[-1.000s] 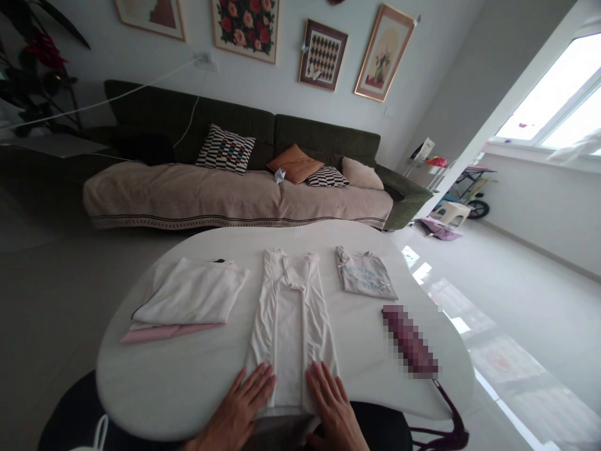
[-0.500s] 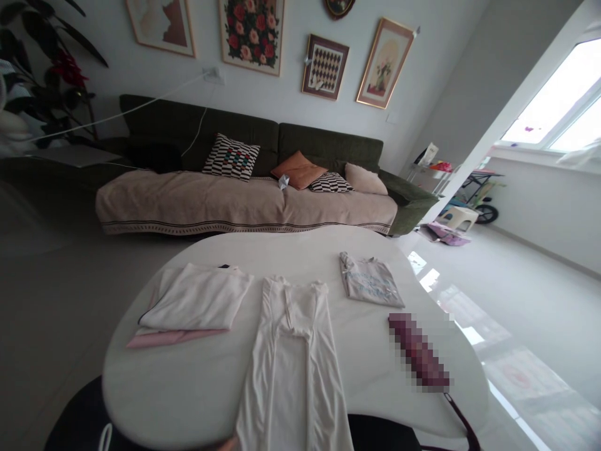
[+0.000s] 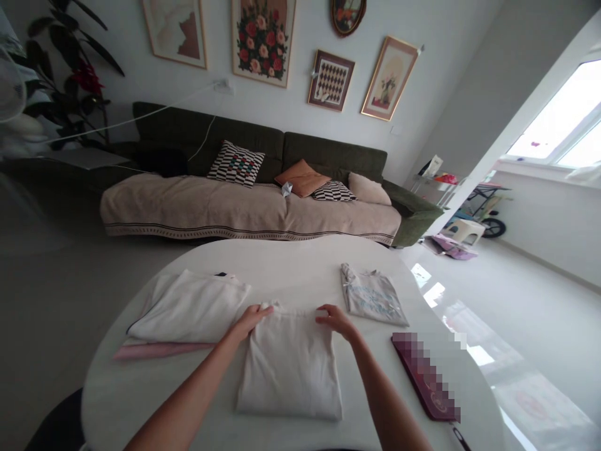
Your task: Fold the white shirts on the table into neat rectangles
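Observation:
A white garment [image 3: 291, 369] lies folded into a rough rectangle on the near middle of the pale table [image 3: 300, 260]. My left hand [image 3: 251, 318] grips its far left corner. At the far right corner, my right hand [image 3: 334, 319] has its thumb and fingers closed on the cloth edge. Left of it rests a stack with a white folded garment [image 3: 197, 307] on top and a pink cloth [image 3: 164, 351] beneath. A grey folded shirt [image 3: 373, 294] with blue lettering lies flat beyond my right hand.
On the table's right side lies a dark red flat case [image 3: 425, 382] with a strap, partly pixelated. A green sofa [image 3: 335, 150] with a beige cover [image 3: 211, 203] and several cushions stands behind the table. At the left is a white fan [image 3: 12, 88].
The white garment was long and hung toward the near table edge; now its lower part is folded up over the top. Both my hands have come into view at its far corners.

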Motion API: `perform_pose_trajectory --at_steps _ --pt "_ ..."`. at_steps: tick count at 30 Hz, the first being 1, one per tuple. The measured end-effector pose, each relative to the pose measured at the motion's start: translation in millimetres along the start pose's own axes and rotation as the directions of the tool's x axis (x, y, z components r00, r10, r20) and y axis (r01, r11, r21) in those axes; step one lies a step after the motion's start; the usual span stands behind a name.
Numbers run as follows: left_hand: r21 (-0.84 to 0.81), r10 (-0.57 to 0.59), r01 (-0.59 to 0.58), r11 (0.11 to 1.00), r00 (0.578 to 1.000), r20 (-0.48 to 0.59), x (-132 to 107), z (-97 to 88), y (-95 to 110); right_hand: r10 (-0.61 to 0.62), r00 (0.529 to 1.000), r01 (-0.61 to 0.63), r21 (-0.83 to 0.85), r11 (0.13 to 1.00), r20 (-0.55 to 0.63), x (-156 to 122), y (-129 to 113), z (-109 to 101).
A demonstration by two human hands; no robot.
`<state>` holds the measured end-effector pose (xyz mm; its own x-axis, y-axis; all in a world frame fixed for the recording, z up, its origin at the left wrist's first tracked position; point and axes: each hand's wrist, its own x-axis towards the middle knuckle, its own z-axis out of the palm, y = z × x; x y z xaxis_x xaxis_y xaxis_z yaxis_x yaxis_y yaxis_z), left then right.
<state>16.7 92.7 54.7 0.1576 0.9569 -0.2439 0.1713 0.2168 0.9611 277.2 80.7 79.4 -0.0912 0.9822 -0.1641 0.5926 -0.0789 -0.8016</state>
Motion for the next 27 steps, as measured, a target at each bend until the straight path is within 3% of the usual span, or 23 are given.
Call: perform_pose_trajectory --at_steps 3,7,10,14,18,22,27 --pt "-0.004 0.014 -0.013 1.0 0.998 0.061 4 -5.1 -10 0.01 0.998 -0.01 0.011 1.0 -0.059 4 21 11" --pt "0.03 0.05 -0.053 0.998 0.994 0.097 9 -11.9 -7 -0.007 0.998 0.007 -0.002 1.0 -0.07 6 32 2" --pt "0.135 0.066 -0.068 0.988 0.998 0.024 22 -11.5 -3 -0.01 0.992 -0.001 -0.086 0.996 -0.125 16 34 -4" --pt "0.334 0.125 -0.076 0.939 0.984 -0.125 35 -3.5 -7 0.007 0.974 -0.063 -0.241 0.969 -0.225 25 37 4" --pt "0.457 0.147 -0.068 0.887 0.979 -0.139 35 0.9 -11 0.032 0.976 -0.105 -0.334 0.937 -0.217 23 36 14" --pt "0.501 0.147 -0.095 0.86 0.987 -0.065 31 -8.0 2 0.002 0.987 -0.064 -0.379 0.923 -0.162 16 19 3" --pt "0.445 0.307 -0.273 0.853 0.952 -0.005 0 -28.4 53 -0.196 0.95 0.099 -0.364 0.926 -0.241 -6 -34 -39"
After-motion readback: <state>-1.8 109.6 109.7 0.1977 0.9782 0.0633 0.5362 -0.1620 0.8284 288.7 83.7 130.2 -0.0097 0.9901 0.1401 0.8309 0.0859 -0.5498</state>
